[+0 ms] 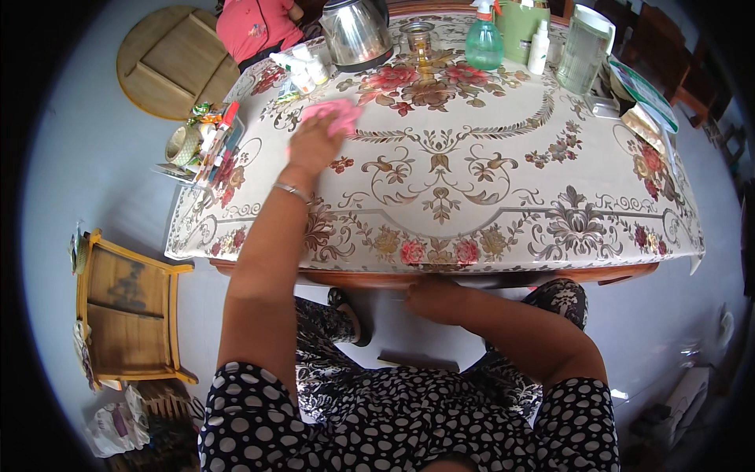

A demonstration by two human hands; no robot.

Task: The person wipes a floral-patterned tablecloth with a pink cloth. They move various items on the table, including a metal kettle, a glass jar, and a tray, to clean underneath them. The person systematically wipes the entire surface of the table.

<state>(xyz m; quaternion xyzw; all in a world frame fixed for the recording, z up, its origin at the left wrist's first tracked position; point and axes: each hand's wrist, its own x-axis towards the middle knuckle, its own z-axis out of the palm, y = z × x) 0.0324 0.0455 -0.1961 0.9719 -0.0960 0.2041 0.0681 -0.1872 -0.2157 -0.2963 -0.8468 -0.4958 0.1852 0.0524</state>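
My left hand [313, 149] reaches far over the table with a bracelet on its wrist. Its fingers are closed on a pink cloth [340, 118], pressed against the patterned tablecloth [354, 181]. Left of that hand, small white bottles [303, 75] stand beyond the cloth. My right hand [435, 300] is low at the table's near wooden edge [346, 277], above my lap. Its fingers look curled, and what they hold, if anything, is hidden.
Along the far side stand a steel kettle [354, 35], a glass [418, 36], a green spray bottle [484, 43] and a clear jug [586, 51]. Assorted small items [206, 145] crowd the left edge. A wooden chair [134, 307] is at left; another person [255, 31] is behind the table.
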